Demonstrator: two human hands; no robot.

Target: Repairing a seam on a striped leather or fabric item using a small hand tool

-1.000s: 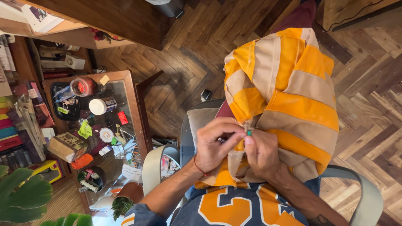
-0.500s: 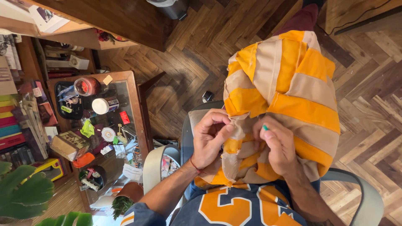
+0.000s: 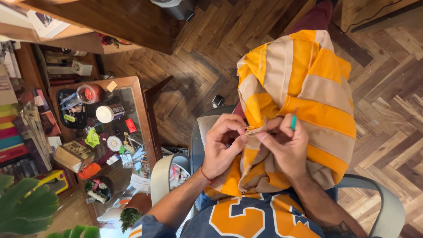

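An orange and beige striped cloth (image 3: 304,88) lies bunched over the person's lap, at the centre of the view and spreading toward 1 o'clock. Its lower folds tuck out of sight beneath both hands. The left hand (image 3: 222,145) pinches a small fold of the cloth's edge between thumb and curled fingers. The right hand (image 3: 284,147), just at 3 o'clock of the left, closes on the same fold from the other side and also grips a thin green tool (image 3: 293,122) that sticks up between its fingers; only the tool's top shows, so what kind of tool it is cannot be told. The exact spot where the fingertips meet is hidden by the cloth.

At 6 o'clock a blue shirt with orange print (image 3: 251,218) is cut off by the frame. Grey chair arms (image 3: 165,176) curve at either side, the right one partly out of view. At 9 o'clock stands a glass-topped wooden table (image 3: 141,119) crowded with small items too jumbled to name, among them a white round tin (image 3: 108,113). Green leaves (image 3: 26,209) fill the 8 o'clock corner. A wooden herringbone floor (image 3: 198,57) lies around everything.
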